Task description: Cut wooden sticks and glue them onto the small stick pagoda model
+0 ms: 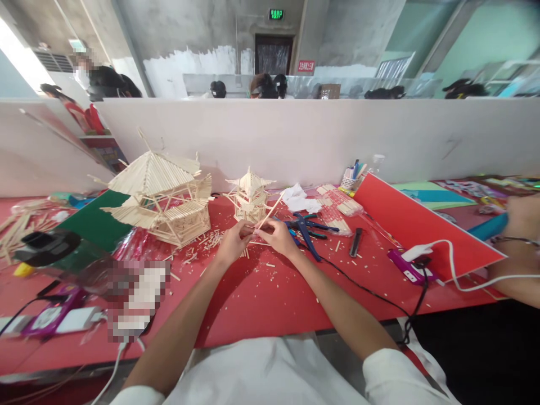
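Both my hands meet over the red table, just in front of a small pavilion model (250, 197) built from thin wooden sticks. My right hand (277, 237) is closed in a pinch on a thin wooden stick (272, 210), which slants up and to the right. Close beside it, the fingers of my left hand (233, 242) are pinched together; what lies between them is too small to make out. To the left stands a larger stick-built pavilion (162, 202) with a sloping roof. Cut stick scraps (211, 241) lie between this model and my left hand.
Blue-handled tools (307, 233) and a utility knife (355, 243) lie to the right, near a purple power strip (411, 267) and a leaning red board (417, 225). A dark-lidded bottle (80, 259) lies left. Another person's arm (517, 253) reaches in at far right.
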A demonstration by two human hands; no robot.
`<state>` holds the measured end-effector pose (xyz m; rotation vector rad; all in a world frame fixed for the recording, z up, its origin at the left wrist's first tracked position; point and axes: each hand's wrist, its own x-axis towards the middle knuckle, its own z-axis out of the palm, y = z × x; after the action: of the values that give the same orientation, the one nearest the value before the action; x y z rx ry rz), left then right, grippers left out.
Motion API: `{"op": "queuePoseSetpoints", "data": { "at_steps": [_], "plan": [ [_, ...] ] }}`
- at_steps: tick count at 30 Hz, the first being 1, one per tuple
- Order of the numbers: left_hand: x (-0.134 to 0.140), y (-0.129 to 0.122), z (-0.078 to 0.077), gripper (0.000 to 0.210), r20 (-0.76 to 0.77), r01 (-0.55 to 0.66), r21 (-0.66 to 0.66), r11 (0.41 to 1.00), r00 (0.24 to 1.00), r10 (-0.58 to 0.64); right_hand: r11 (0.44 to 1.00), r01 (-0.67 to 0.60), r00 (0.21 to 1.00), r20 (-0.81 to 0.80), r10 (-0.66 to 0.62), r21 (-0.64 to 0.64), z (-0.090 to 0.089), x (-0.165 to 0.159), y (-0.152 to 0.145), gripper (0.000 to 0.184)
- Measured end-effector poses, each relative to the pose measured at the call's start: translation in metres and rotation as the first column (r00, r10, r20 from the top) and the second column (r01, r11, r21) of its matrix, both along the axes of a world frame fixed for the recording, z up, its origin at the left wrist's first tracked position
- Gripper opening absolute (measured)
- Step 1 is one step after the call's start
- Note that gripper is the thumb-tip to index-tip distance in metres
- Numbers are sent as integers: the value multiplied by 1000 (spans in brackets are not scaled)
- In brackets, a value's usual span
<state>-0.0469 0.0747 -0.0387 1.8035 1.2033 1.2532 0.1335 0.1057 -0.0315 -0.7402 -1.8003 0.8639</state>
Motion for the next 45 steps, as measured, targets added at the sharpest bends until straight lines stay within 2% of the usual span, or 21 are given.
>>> {"op": "queuePoseSetpoints", "data": {
  "at_steps": [8, 12, 15, 19, 23, 32, 45],
  "plan": [
    [-1, -4, 7, 23, -67, -38, -43, 998, 997, 35, 995, -12, 1000, -19, 10, -94, -2, -1, 2, 21],
    [-2, -4, 7, 26, -64, -17, -55, 998, 998, 13, 991, -37, 999, -35, 32, -131, -5, 0, 5, 21],
    [-1, -3, 6, 30, 17, 29, -108, 994, 999, -27, 981, -73, 996, -61, 63, -178, -6, 1, 9, 24],
    [-1, -1, 6, 31, 200, 137, -217, 967, 975, -93, 962, -103, 991, -110, 77, -253, -10, 3, 15, 29],
    [-3, -1, 6, 30, 305, 161, -282, 946, 950, -71, 944, -101, 989, -138, 60, -314, -11, 4, 19, 32],
    [-1, -1, 7, 47, 282, 152, -308, 939, 957, -63, 940, -107, 989, -129, 68, -324, -11, 3, 14, 29],
    [-2, -3, 7, 47, 268, 175, -360, 916, 960, -78, 941, -134, 991, -55, 123, -310, -9, 4, 13, 29]
  ]
}}
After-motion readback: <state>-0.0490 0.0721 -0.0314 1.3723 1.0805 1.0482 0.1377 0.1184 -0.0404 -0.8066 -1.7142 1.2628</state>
